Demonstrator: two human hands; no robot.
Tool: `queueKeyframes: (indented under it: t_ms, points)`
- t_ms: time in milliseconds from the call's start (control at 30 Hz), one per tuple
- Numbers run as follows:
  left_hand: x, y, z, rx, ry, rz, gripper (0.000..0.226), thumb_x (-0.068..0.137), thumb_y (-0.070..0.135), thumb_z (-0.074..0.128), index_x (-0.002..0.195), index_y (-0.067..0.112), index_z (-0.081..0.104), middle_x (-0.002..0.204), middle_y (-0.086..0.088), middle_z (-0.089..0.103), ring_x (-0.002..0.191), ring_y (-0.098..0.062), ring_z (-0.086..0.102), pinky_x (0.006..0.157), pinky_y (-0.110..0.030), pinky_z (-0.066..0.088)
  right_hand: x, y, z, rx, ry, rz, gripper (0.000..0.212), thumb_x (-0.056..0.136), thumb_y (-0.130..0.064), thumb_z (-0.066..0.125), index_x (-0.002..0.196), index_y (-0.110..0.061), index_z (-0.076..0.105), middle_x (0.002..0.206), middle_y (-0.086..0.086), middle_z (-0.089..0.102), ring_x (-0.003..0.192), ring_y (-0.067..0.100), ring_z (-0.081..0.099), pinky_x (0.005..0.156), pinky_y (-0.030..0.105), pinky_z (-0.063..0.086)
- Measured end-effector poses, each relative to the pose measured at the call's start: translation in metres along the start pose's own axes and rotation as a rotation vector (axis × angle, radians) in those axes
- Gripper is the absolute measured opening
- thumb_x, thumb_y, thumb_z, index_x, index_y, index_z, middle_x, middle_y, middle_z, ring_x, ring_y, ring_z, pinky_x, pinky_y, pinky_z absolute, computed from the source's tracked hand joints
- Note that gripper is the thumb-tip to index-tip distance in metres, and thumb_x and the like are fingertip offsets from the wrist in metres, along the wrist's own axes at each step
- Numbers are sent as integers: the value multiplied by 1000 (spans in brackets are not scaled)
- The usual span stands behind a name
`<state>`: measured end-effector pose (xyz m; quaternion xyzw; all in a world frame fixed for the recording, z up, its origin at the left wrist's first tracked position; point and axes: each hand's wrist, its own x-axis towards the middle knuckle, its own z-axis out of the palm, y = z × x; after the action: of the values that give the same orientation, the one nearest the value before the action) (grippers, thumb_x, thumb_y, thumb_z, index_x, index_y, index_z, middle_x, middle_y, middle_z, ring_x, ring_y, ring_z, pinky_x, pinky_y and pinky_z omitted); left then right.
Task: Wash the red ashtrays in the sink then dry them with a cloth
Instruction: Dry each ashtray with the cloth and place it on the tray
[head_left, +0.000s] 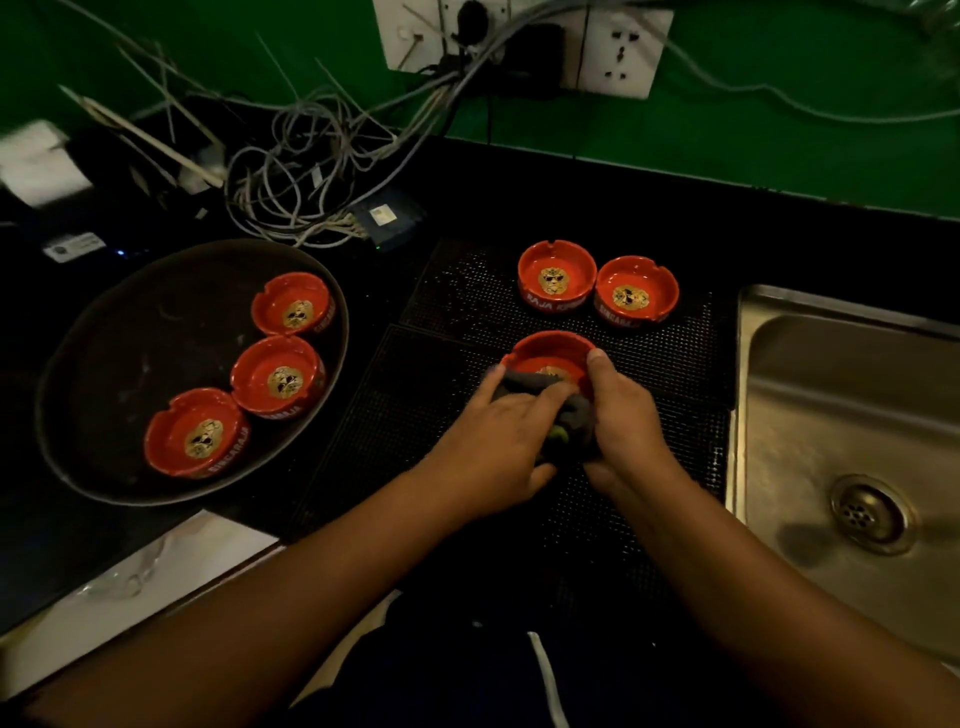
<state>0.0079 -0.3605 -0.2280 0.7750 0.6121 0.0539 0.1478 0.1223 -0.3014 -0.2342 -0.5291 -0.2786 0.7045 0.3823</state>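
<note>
Currently drying is in progress, est.: one red ashtray (550, 345) sits on the black mat (675, 364), between the round tray (119, 364) and the sink (857, 405). R hand (631, 415) grips the ashtray's R wall, thumb over the rim. L hand (498, 431) holds a grey cloth (524, 385) bunched under its fingers and presses it into the bowl. Beyond it, two more ashtrays (557, 278) stand side by side, touching or nearly, at the far end of the mat. Another three ashtrays (278, 374) lie in the tray. Which of them are wet cannot be told. Risks, est.: (1) the bowl looks glossy and is prob. damp, so a hard wipe w/ a slack R grip could spin or skid it and chip it. (2) Wiping only the inner floor would leave water in the rim notches and on the outer wall. (3) Pushing fwd too far could knock the pair beyond. (4) Loose cables (311, 156) lie on the counter behind the tray, so drips carried that way are a hazard.
</note>
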Motion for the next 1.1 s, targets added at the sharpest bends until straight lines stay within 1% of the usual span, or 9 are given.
queueKeyframes:
  t_ms: [167, 233, 300, 433, 567, 733, 867, 1033, 1100]
  points:
    - [-22, -47, -23, -80, 136, -115, 71, 87, 44, 57, 146, 22, 24, 136, -2, 54, 132, -14, 42, 118, -35, -2, 1, 11, 49, -78, -128, -9, 38, 100, -33, 44, 102, -3, 67, 95, 19, 73, 89, 31, 71, 77, 39, 58]
    - [-41, -76, -45, -230, 132, -263, 59, 90, 42, 56, 141, 24, 33, 131, -3, 58, 126, -17, 48, 115, -33, 17, 5, 11, 78, -119, -149, -77, 30, 99, -29, 50, 101, -3, 66, 92, 17, 73, 85, 29, 71, 72, 39, 59]
    - [-66, -101, -69, -701, 197, -353, 38, 92, 23, 58, 129, 21, 47, 115, 0, 64, 108, -7, 59, 97, -22, 43, 8, 12, 112, -202, -228, -112, 24, 96, -23, 55, 106, -4, 64, 94, 15, 72, 87, 29, 70, 72, 40, 58]
    - [-119, -156, -108, -1109, 626, -581, 18, 93, 6, 54, 110, 12, 57, 86, 12, 62, 69, 16, 60, 66, -2, 44, 9, 28, 192, -320, -371, -104, 14, 95, -18, 54, 106, -13, 62, 101, 12, 71, 92, 27, 70, 77, 43, 58]
    - [-171, -223, -134, -1309, 904, -732, 11, 95, 14, 53, 96, 20, 62, 81, 6, 73, 79, -4, 69, 71, -20, 53, 22, 60, 278, -386, -387, -111, 14, 96, -19, 52, 93, -15, 66, 97, 10, 72, 92, 25, 70, 80, 39, 57]
    - [-235, -296, -153, -1250, 1039, -805, 11, 96, 16, 51, 96, 19, 62, 81, 8, 74, 84, -9, 70, 68, -19, 55, 44, 110, 362, -675, -418, -259, 21, 98, -29, 50, 102, -13, 62, 96, 3, 67, 85, 14, 65, 65, 18, 54]
    - [-269, -337, -149, -1271, 1154, -905, 10, 95, 19, 54, 97, 22, 63, 94, 2, 73, 96, -15, 68, 86, -33, 53, 56, 158, 404, -1038, -530, -308, 28, 99, -34, 43, 111, -14, 60, 108, 10, 65, 98, 24, 61, 86, 39, 51]
    - [-283, -363, -135, -1270, 1125, -989, 5, 93, 25, 57, 94, 25, 61, 97, 0, 70, 94, -14, 68, 85, -33, 54, 59, 198, 429, -1459, -779, -372, 35, 101, -29, 41, 108, -2, 61, 109, 24, 61, 98, 36, 57, 78, 31, 39]
    - [-285, -368, -129, -1271, 1096, -986, 5, 92, 26, 57, 94, 24, 61, 97, 2, 69, 91, -9, 68, 80, -27, 55, 58, 206, 433, -1535, -832, -344, 30, 100, -29, 41, 92, -9, 61, 103, 24, 59, 89, 32, 57, 74, 29, 38]
